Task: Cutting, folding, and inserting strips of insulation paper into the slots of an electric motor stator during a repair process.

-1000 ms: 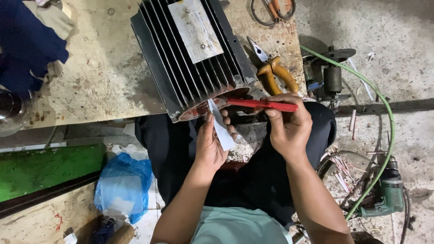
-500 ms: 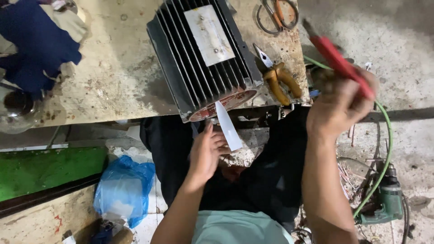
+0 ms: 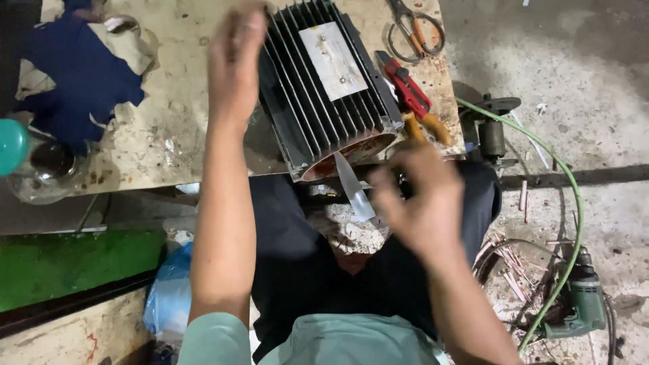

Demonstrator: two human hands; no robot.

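A dark finned electric motor housing (image 3: 324, 88) lies on the worn workbench (image 3: 169, 135), its open reddish end facing me. A white strip (image 3: 353, 188) sticks out of that open end. My left hand (image 3: 233, 57) is stretched out over the bench at the motor's far left edge, blurred, with nothing visible in it. My right hand (image 3: 419, 199) hangs just in front of the open end, to the right of the strip, fingers loosely curled and empty. A red-handled tool (image 3: 405, 82) lies on the bench beside the motor, across orange-handled pliers (image 3: 429, 127).
Scissors (image 3: 416, 30) lie at the bench's far right corner. A blue cloth (image 3: 81, 84) and a glass jar (image 3: 47, 169) are on the left. On the floor are a green drill (image 3: 581, 304), a green cable (image 3: 571, 196), wire scraps and a blue bag (image 3: 169, 297).
My right hand has put the red-handled tool down beside the motor and come back empty. My left hand has let go of the white strip and reached up over the bench.
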